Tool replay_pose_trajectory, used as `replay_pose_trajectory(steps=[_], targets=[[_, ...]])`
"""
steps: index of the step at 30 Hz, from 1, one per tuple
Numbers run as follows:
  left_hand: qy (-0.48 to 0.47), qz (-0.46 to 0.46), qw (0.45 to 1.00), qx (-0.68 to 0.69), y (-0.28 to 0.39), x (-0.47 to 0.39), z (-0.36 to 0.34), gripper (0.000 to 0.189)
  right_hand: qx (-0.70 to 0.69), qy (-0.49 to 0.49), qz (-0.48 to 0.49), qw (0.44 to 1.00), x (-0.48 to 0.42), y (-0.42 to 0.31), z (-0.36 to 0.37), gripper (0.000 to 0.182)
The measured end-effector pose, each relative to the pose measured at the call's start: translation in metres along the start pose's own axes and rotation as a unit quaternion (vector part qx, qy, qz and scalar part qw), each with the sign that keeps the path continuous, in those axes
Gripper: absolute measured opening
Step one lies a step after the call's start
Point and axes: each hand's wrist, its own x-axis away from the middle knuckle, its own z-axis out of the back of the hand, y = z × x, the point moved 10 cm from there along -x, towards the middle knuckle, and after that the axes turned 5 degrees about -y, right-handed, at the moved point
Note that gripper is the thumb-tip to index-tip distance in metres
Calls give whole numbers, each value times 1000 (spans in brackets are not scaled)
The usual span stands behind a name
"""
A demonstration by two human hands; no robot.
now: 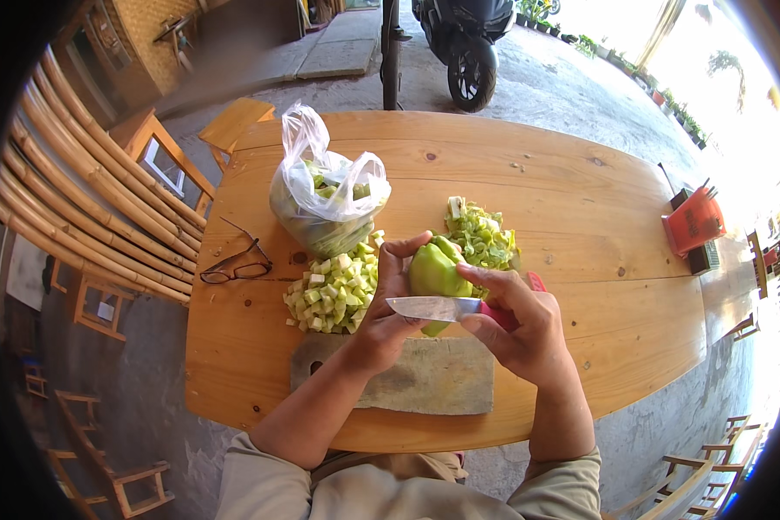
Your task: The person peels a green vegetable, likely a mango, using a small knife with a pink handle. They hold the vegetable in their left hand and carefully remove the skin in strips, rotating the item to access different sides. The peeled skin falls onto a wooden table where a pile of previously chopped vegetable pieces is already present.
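My left hand point(390, 312) grips a pale green chayote point(434, 268) above the cutting board. In my right hand point(523, 318) is a kitchen knife point(437, 308), its pink-red handle in my fingers and its blade pointing left across the near side of the chayote. My right index finger touches the chayote. A bit of green shows below the blade; whether it is peel or fruit I cannot tell. Beneath my hands lies a worn grey wooden cutting board point(429, 377). Diced chayote point(331, 292) is heaped left of my left hand, and peelings point(484, 237) are piled beyond my right.
A knotted-handle plastic bag point(328, 208) of green produce stands behind the dice. Eyeglasses point(237, 270) lie at the left of the wooden table point(598, 247). A red handle end point(536, 281) shows behind my right hand. An orange container point(694, 221) stands far right. A motorbike point(471, 58) is parked beyond.
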Motion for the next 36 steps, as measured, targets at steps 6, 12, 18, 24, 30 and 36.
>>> replay_pose_trajectory(steps=[6, 12, 18, 24, 30, 36], targets=[[-5, 10, 1000, -10, -2, 3, -4, 60, -9, 29, 12, 999, 2, 8, -2, 35], [7, -6, 999, -46, -12, 9, -3, 58, -25, 39, -9, 999, 3, 18, -4, 25], [-26, -3, 999, -25, -12, 7, -11, 58, -163, 55, -82, 982, 2, 37, 1, 19], [37, 30, 997, 64, -10, 4, -9, 61, -186, 62, -272, 942, 5, 107, -1, 36], [48, 15, 994, 93, -4, 2, -1, 61, -138, 81, -208, 965, -1, 98, -5, 29], [77, -3, 992, 105, 4, 0, 9, 59, -71, 50, -180, 980, -4, 89, -6, 17]])
